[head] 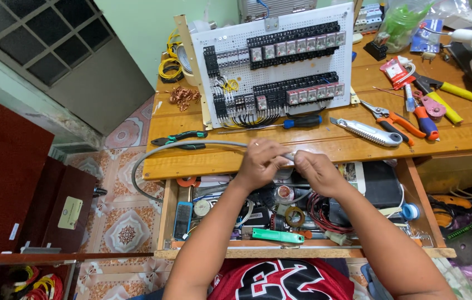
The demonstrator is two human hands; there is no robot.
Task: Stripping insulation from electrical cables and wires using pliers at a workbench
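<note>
Grey cable is pinched at its end by both hands – left hand and right hand, fingers clamped on it – above the open drawer. Beyond, on the counter, a screwdriver lies before a white relay board.
</note>
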